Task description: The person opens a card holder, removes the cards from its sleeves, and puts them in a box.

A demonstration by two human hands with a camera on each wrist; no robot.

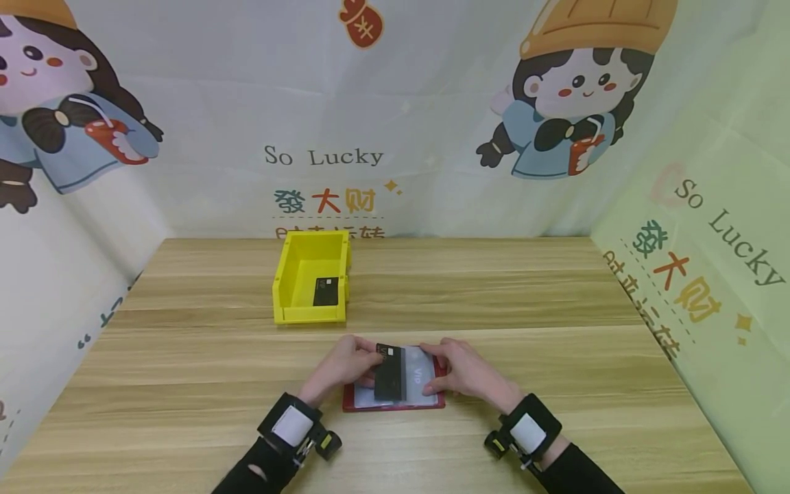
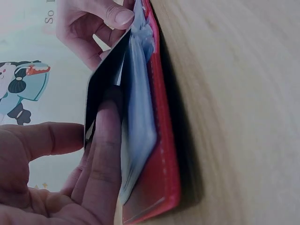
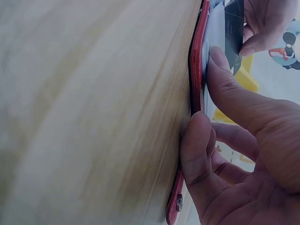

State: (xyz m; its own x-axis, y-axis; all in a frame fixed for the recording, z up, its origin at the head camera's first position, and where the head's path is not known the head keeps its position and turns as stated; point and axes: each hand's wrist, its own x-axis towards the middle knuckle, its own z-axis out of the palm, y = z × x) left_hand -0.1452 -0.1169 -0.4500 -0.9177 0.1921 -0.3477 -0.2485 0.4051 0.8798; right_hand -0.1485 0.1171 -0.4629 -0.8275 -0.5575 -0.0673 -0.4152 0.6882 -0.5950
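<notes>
A red card holder (image 1: 441, 399) with clear plastic sleeves (image 1: 422, 360) lies open on the table, below the yellow bin. My left hand (image 1: 348, 362) pinches a black card (image 1: 389, 379) between thumb and fingers at its left edge. In the left wrist view, that card (image 2: 104, 70) stands tilted away from the stacked sleeves (image 2: 139, 93), with fingers behind it. Whether its far edge sits inside a sleeve I cannot tell. On the other side, my right hand (image 1: 467, 370) grips the holder's right part. The right wrist view shows its thumb pressing on the sleeves and fingers at the red cover (image 3: 198, 56).
A yellow bin (image 1: 311, 315) stands toward the table's back, left of the middle, with another black card (image 1: 326, 291) in it. Printed cloth (image 1: 432, 123) hangs along the back and sides of the wooden table (image 1: 524, 295).
</notes>
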